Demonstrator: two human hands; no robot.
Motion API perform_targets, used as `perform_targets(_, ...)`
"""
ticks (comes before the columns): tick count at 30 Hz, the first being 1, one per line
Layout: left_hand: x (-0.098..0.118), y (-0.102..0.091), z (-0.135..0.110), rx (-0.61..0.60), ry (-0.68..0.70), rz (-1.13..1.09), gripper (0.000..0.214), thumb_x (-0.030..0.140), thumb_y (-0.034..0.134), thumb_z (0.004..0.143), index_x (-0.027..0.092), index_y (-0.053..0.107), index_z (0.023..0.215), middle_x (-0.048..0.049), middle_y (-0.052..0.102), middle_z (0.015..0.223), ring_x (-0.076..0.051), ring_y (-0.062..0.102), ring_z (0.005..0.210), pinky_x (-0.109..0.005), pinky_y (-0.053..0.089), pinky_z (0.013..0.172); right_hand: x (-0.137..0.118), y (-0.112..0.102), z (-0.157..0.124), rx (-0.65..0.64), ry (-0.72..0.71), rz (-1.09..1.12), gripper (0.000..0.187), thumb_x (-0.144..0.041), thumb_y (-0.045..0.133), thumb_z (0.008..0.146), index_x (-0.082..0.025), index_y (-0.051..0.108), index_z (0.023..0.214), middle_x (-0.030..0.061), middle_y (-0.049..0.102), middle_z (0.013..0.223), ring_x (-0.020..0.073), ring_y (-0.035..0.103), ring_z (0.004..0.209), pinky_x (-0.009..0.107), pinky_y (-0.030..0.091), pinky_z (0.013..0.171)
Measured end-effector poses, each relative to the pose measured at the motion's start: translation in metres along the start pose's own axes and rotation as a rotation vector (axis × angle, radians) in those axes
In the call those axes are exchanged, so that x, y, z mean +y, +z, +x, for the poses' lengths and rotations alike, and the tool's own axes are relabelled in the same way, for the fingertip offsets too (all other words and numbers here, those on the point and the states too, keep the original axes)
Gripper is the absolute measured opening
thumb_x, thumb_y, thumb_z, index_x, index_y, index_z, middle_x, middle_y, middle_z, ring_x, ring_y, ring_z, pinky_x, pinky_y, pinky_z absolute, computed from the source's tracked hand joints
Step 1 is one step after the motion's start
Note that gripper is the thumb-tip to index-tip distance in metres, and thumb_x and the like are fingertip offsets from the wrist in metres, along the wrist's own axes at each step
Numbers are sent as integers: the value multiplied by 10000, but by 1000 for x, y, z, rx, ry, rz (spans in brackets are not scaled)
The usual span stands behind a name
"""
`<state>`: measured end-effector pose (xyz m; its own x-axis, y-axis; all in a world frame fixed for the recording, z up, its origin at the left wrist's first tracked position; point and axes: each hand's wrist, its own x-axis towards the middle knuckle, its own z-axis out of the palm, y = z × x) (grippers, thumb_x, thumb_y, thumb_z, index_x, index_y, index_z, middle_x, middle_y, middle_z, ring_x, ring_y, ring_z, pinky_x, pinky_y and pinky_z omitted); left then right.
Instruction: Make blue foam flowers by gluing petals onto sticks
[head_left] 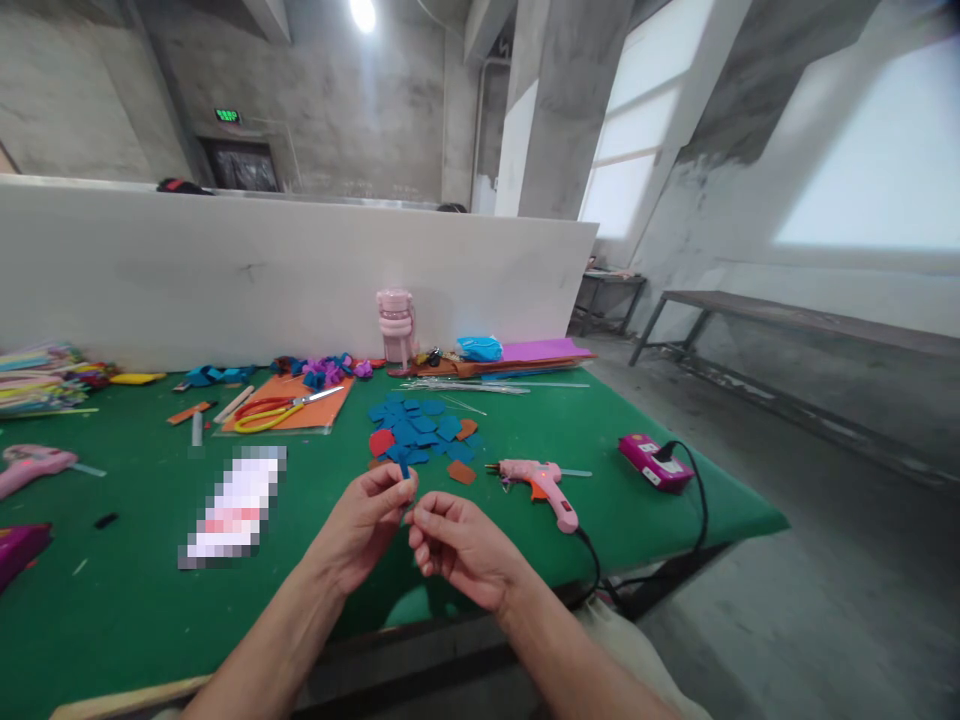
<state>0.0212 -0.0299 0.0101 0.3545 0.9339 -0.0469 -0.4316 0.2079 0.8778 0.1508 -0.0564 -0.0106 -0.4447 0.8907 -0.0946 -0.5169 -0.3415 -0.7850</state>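
Over the front part of the green table, my left hand (373,515) pinches a small blue piece (404,464), which stands up from between thumb and fingers. Its material looks like felt or thin foam. Close beside it, my right hand (461,545) has thumb and forefinger pressed together; whatever they hold is too small to name. Just beyond both hands lies a loose pile of cut blue pieces (424,424), with a red piece (382,442) and a few brown pieces (461,472) among them. To the right rests a pink glue gun (536,480) with a glue stick in its back.
A purple power box (655,462) with a black cable sits at right. Scissors (289,408) lie on orange sheets (330,415) at left. Thin wires (472,384), a pink bottle (395,325) and a white partition (300,280) are behind. Another glue gun (37,465) is far left.
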Motion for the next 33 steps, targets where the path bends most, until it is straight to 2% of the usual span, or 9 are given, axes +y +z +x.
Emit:
perform_targets(5,0,4,-1,-5,-25,4,164,231,679,624,144,539,623,31,499,585,-69,438,459,-195,350,421,0,3,0,152,-218,-374,264,-383,632,672,-126,628,733,22,636,621,90,571,538,207,441,536)
perform_targets(7,0,3,0,20,3,12,156,220,692,606,140,558,622,27,510,594,-73,454,486,-196,361,447,0,2,1,184,-240,-434,274,-393,622,674,-126,643,729,24,637,609,96,571,528,212,443,526)
perform_targets(12,0,-7,6,134,30,116,239,196,723,563,140,655,785,-14,594,713,-91,505,619,-196,386,571,-5,-1,0,193,-146,-330,307,-407,641,646,-116,638,743,41,642,610,94,573,492,207,439,497)
perform_targets(15,1,-11,7,158,37,175,208,210,725,563,139,672,751,-21,602,718,-92,500,643,-190,380,593,-6,-2,-1,171,-120,-321,297,-391,635,655,-109,639,749,47,645,622,92,577,495,205,438,499)
perform_targets(20,3,-7,4,115,0,213,129,228,702,596,132,665,675,-30,611,740,-95,502,642,-190,380,577,-2,-2,0,139,-100,-339,284,-383,631,660,-110,632,740,45,648,627,90,579,497,202,436,499)
perform_targets(24,5,-3,1,99,-15,176,112,216,701,599,128,632,611,-6,579,662,-78,480,596,-180,370,549,-2,-1,-1,114,-65,-312,279,-377,629,666,-108,626,743,36,643,623,85,577,494,200,437,503)
perform_targets(33,0,-9,4,49,-31,119,153,185,680,629,134,542,589,23,489,608,-60,415,544,-174,333,495,-4,1,-4,86,-13,-276,299,-387,660,630,-107,608,721,34,638,620,91,577,493,214,442,515)
